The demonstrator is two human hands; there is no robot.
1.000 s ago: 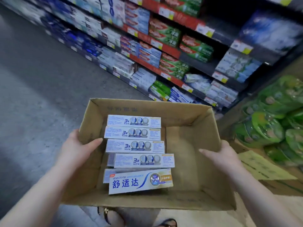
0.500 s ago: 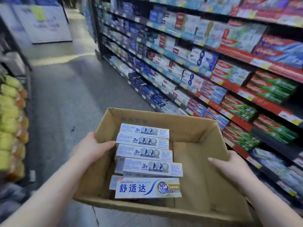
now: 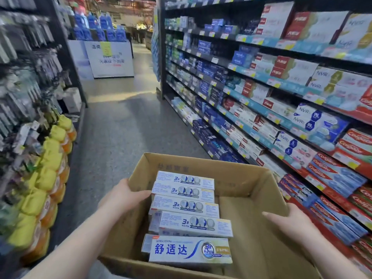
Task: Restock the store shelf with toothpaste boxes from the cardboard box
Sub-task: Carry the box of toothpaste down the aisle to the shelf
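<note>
Both hands [image 3: 124, 196] gripping corrugated cardboard box [image 3: 249, 178], rectangular, seemingly glossy toothpaste boxes [image 3: 185, 204]

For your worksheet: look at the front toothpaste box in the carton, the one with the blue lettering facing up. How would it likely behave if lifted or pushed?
The front toothpaste box looks like thin printed card with flat faces, so it would probably slide, not roll. Its glossy surface may be a little slippery. It lies flat in the cardboard box, so tipping seems unlikely, though a hard squeeze could dent it.
</note>
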